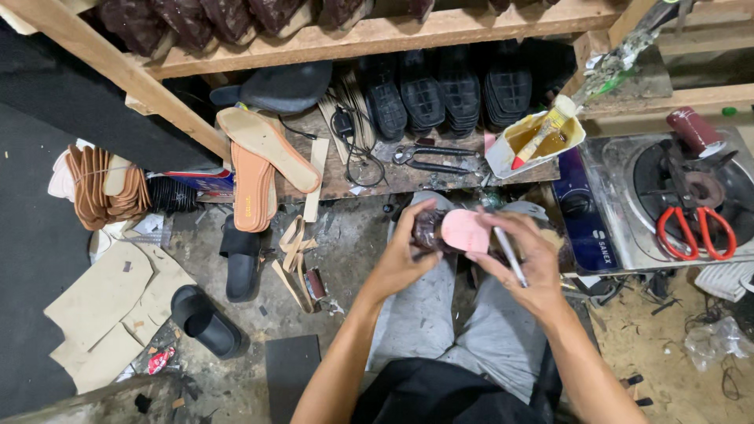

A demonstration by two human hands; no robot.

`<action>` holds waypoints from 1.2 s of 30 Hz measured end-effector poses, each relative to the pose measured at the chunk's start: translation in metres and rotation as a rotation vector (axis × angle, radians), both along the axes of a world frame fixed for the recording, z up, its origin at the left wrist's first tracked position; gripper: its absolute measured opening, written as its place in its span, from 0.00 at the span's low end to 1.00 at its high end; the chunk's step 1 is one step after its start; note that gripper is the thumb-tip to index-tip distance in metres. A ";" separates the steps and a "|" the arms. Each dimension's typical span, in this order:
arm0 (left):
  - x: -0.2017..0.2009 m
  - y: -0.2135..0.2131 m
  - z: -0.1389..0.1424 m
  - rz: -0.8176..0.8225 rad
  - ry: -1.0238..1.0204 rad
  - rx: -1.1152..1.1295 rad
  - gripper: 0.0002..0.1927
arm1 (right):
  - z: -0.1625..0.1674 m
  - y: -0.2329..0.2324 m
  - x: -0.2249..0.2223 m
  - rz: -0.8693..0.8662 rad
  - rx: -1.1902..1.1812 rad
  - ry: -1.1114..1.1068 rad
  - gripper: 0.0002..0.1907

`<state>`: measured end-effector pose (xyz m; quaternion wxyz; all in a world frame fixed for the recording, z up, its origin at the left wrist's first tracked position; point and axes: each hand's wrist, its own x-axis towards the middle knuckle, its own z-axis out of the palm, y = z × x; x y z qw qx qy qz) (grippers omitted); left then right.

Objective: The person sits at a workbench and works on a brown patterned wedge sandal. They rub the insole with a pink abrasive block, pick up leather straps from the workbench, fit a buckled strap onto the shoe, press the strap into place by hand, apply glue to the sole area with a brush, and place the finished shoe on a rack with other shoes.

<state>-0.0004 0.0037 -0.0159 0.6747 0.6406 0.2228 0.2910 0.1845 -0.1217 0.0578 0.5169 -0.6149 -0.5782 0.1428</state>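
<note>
My left hand (pixel 406 253) grips a dark brown shoe upper (pixel 428 229) over my lap, with a pink insole piece (pixel 463 229) showing on it. My right hand (pixel 528 263) rests on the right end of the same piece and holds a thin silver pen-like tool (pixel 510 257) between its fingers, tip pointing down toward my knee. Both hands meet above my grey trousers (pixel 416 314).
A low wooden bench (pixel 338 177) ahead carries tan insoles (pixel 263 145), pliers (pixel 432 157) and a glue container with a brush (pixel 538 137). A gas stove (pixel 628 196) with red scissors (pixel 695 232) stands right. Black sandals (pixel 206 320) and cardboard pieces (pixel 102 302) lie left.
</note>
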 end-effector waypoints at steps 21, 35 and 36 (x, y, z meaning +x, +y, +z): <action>0.030 -0.022 -0.010 0.330 -0.177 -0.135 0.16 | 0.006 0.020 -0.011 0.058 -0.115 -0.254 0.29; 0.037 -0.026 0.007 0.493 -0.017 0.072 0.13 | -0.004 -0.004 -0.014 -0.249 -0.151 -0.115 0.07; 0.037 -0.027 0.007 0.498 -0.010 0.069 0.13 | -0.003 -0.003 -0.014 -0.251 -0.149 -0.135 0.07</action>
